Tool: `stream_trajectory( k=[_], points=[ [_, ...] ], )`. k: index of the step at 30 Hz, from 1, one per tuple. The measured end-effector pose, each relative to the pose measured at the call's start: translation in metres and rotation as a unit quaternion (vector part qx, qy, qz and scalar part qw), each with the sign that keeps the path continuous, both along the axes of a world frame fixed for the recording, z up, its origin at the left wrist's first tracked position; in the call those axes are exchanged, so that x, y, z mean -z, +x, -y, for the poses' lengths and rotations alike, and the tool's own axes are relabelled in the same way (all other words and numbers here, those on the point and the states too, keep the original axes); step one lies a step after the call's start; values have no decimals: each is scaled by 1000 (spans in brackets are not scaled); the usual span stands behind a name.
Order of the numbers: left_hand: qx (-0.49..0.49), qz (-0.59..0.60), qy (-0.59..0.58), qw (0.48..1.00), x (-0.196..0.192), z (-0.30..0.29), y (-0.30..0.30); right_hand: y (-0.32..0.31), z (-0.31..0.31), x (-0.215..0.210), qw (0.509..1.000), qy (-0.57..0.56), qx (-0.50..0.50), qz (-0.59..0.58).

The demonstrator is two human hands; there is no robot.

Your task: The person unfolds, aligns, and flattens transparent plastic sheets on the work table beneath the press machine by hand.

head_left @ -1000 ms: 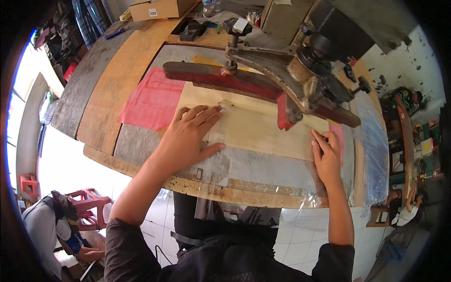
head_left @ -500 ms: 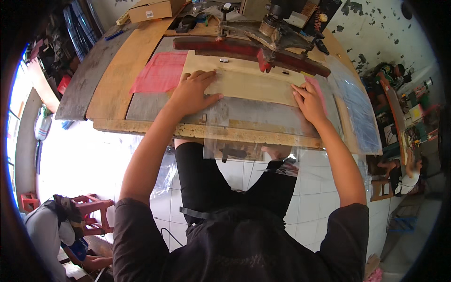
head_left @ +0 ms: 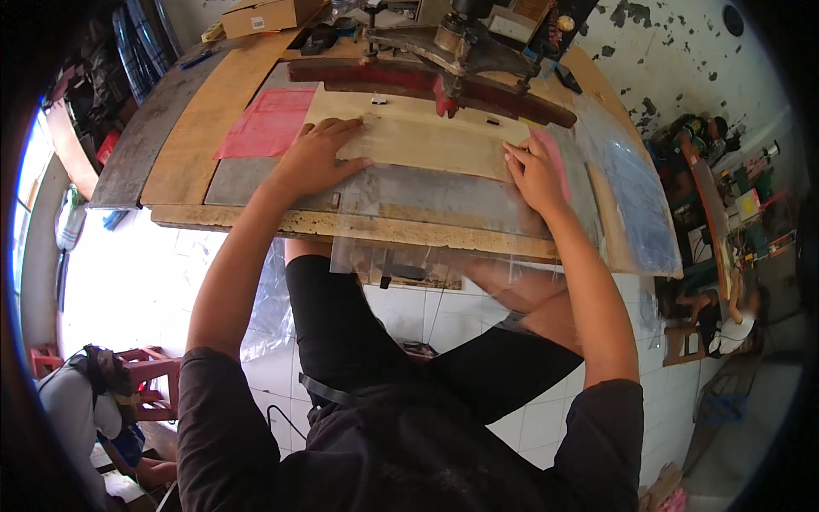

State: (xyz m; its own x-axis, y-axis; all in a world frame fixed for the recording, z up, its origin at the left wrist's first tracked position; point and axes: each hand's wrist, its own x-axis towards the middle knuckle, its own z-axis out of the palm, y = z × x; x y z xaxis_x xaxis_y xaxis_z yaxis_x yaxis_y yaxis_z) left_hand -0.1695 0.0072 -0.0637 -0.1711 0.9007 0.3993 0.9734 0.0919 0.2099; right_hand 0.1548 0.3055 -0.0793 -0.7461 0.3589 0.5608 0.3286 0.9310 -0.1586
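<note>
My left hand lies flat, fingers stretched out and thumb apart, on the left part of a pale cream board. My right hand rests at the board's right end, its fingers slightly bent and touching the surface. A clear plastic sheet runs between the hands and hangs over the table's near edge. How far it reaches over the board is hard to see. Just beyond the hands, a dark red metal bar of a press spans the board. Pink sheets show at both sides.
A worn wooden table edge runs in front of me. Bluish clear plastic lies at the right. A cardboard box and a blue pen sit at the far left. Other people are at the far right and lower left.
My view has shifted a little, so the table appears further left. My right leg has swung outward under the table. Both hands keep their places on the board.
</note>
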Motion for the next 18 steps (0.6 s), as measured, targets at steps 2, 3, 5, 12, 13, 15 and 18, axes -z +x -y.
stream_trajectory(
  k=[2,3,5,12,13,15,18],
  points=[
    [0,-5,-6,1000,1,-2,2,2,-2,1,1000,0,-5,-7],
    [-2,-10,-8,1000,0,-3,2,1,-3,1,1000,-2,-3,-9],
    [-7,-7,-19,1000,-2,-2,3,0,-3,0,1000,16,-9,-9],
    [-18,11,-28,999,-5,0,9,4,-1,1,1000,25,-1,-4],
    [-19,11,-23,999,-5,-2,8,5,-1,1,1000,18,5,-5],
    [-22,-11,-30,999,-4,1,7,1,6,1,1000,8,8,-6],
    [-18,0,-35,999,-6,0,5,1,10,-4,999,0,33,12]
  ],
)
